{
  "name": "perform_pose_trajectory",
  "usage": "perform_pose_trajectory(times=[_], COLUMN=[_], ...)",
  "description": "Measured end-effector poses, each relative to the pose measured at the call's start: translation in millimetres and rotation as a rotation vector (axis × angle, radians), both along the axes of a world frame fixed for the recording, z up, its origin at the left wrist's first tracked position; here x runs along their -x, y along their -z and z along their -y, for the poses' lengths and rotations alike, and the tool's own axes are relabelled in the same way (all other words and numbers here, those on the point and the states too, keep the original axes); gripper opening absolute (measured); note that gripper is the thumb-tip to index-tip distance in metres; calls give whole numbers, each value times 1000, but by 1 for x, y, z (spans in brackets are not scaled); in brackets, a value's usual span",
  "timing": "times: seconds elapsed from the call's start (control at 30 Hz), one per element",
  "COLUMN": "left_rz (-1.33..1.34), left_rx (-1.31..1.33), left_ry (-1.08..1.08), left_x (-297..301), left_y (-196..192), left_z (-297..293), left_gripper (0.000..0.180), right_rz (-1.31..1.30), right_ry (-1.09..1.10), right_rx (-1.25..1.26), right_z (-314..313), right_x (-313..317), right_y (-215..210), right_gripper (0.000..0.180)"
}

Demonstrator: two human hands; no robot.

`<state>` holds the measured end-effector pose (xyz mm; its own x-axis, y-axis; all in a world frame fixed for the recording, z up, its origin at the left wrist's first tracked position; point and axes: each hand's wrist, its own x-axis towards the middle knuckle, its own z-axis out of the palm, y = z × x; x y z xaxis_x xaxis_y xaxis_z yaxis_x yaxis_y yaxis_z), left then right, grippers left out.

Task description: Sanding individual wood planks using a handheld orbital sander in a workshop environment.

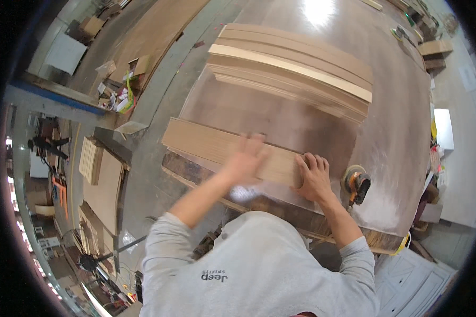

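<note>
Left hand [244,157] lies palm down on a long, pale wooden board [225,150], fingers spread flat and gripping nothing; it is blurred, so its fingertips cannot be told apart. That board runs slantwise along the near edge of a large brown workbench [280,119], its left end reaching the near left corner and its right end stopping under the other hand. Right hand [314,177] rests open and flat on the right end of the same board, fingers splayed toward the far side, holding nothing; its heel sits at the near edge of the bench. Both grey sleeves [161,240] come up from below to the bare forearms.

Just beside the right hand, on its right and not touching it, stands an orange and black orbital sander [357,184] with its round pad down on the bench near the front edge. Pale dust [378,208] is spread on the surface around and to the right of it.

Well apart from the hands, toward the far edge, a stack of long boards [296,68] lies slantwise across the bench, one lighter strip among the darker ones. At the far right corner sit small wooden blocks [435,50].
</note>
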<state>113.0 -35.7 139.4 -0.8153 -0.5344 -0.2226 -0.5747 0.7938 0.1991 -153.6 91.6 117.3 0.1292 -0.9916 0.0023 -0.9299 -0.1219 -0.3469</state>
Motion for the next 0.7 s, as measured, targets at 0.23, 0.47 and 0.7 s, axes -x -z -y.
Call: perform_pose_trajectory(times=[0.23,0.47,0.7], left_rz=[-190,-245,-292], left_rx=[-9,-41,-44], left_ry=[25,16,25], left_x=[58,51,54], left_y=[46,38,52], left_z=[-25,-25,-31], left_gripper=[124,119,120], right_rz=[2,-129,31], right_ry=[-20,1006,1015], right_rx=[-48,-30,-242], right_z=[2,-67,-51], right_x=[9,108,136], right_y=[-23,-34,-12], right_gripper=[103,82,69])
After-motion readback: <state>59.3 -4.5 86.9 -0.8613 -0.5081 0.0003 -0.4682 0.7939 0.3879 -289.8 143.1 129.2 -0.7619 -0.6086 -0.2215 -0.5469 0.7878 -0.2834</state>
